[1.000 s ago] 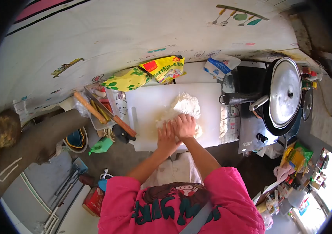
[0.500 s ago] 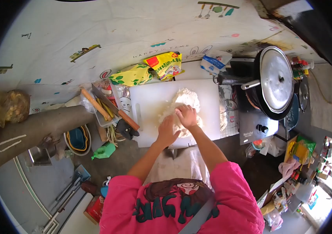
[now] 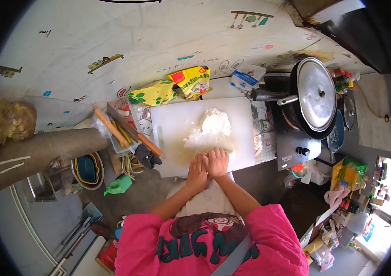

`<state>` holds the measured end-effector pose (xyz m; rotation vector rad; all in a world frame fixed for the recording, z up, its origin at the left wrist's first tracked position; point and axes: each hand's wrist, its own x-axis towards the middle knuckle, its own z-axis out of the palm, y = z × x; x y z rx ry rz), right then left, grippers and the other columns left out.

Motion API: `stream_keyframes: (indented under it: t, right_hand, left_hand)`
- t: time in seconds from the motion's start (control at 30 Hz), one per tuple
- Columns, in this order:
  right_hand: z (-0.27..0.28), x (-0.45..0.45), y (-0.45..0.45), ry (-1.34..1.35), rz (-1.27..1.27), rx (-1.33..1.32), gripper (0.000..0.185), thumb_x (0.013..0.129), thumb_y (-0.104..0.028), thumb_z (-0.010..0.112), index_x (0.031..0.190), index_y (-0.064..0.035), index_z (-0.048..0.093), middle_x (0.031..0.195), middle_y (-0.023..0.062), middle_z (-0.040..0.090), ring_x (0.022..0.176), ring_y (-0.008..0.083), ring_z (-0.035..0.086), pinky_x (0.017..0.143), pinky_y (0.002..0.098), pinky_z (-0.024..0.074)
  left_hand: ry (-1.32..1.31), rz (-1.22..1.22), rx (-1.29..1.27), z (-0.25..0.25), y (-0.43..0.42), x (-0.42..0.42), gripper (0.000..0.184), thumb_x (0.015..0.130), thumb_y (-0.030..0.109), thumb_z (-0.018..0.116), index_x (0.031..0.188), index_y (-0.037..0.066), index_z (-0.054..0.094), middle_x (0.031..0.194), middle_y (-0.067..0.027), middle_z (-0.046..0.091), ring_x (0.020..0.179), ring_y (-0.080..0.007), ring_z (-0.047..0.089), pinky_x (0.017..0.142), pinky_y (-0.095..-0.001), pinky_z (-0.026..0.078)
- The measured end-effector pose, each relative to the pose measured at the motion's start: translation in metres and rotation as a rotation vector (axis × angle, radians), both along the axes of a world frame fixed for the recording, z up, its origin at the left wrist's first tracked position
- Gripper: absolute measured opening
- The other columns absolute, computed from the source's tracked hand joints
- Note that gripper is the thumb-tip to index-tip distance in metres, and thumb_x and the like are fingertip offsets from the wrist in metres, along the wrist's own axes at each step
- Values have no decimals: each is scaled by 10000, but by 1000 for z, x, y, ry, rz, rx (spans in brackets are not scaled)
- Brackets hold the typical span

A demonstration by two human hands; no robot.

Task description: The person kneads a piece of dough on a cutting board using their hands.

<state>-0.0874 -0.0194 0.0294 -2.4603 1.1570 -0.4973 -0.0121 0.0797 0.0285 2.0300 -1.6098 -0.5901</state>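
A white cutting board [image 3: 172, 110] lies in front of me with a heap of white flour [image 3: 215, 123] on it, loose flour spreading to its left. My left hand [image 3: 198, 171] and my right hand [image 3: 217, 162] are side by side and touching at the board's near edge, just below the flour. Both sets of fingers are bent over a pale doughy mass, mostly hidden under them. How much of it each hand grips cannot be made out.
Right of the board, a lidded pan [image 3: 316, 94] sits on a stove [image 3: 292, 147], its handle pointing left. A knife [image 3: 133, 131] and rolling pin [image 3: 110, 126] rest across a bin on the left. Yellow packets [image 3: 191, 82] and a salt bag [image 3: 247, 77] stand behind.
Both hands have drawn back from the flour to the board's near edge and come together. The flour heap is now more exposed. The camera view has shifted slightly.
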Motion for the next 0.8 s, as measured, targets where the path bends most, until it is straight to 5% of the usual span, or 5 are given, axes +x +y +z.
stream_keyframes:
  t: [0.13,0.33,0.8]
  right_hand:
    - [-20,4,0,80,6,9,165,772,-282,619,775,-126,568,835,58,532,844,258,514,726,414,362]
    - [-46,22,-22,121,-5,-13,152,797,-281,566,761,-135,542,842,36,532,831,249,517,715,408,364]
    - [-43,44,-56,94,38,88,306,734,-454,625,771,-151,623,851,23,567,826,238,529,747,394,366]
  left_hand:
    - [-85,-49,145,-14,1,8,827,767,391,644,1364,-84,328,1454,-257,277,1355,-401,263,1043,-582,251]
    - [-114,-73,291,-31,-20,23,1141,631,623,688,1417,-69,236,1479,-263,224,1381,-400,211,1038,-616,215]
    - [-210,36,255,-41,-44,30,1176,528,552,793,1409,-18,264,1462,-222,278,1383,-359,231,1051,-593,210]
